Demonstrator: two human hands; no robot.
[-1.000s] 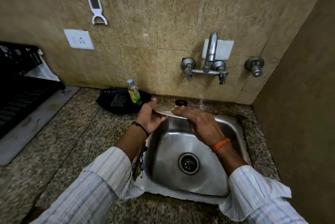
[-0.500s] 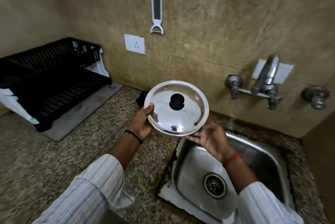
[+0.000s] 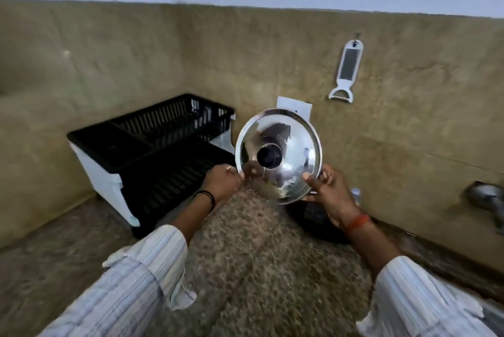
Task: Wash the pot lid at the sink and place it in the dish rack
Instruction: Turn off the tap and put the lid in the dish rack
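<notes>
A round steel pot lid [image 3: 291,145] with a black knob is held upright above the speckled counter, its top face toward me. My right hand [image 3: 328,189] grips its lower right rim. My left hand [image 3: 222,181] holds the lower left rim with its fingertips. The black dish rack [image 3: 152,145] with a white base stands to the left of the lid, against the wall. The sink is out of view.
A white peeler [image 3: 345,72] hangs on the tiled wall at the upper right. A white socket [image 3: 296,107] shows behind the lid. A dark tray [image 3: 313,220] and a bottle cap [image 3: 356,195] sit under my right hand. Part of a tap [image 3: 486,200] shows at the right edge.
The view has swung left from the sink toward the dish rack. Both hands have carried the lid up and left, out of the sink, and turned it upright.
</notes>
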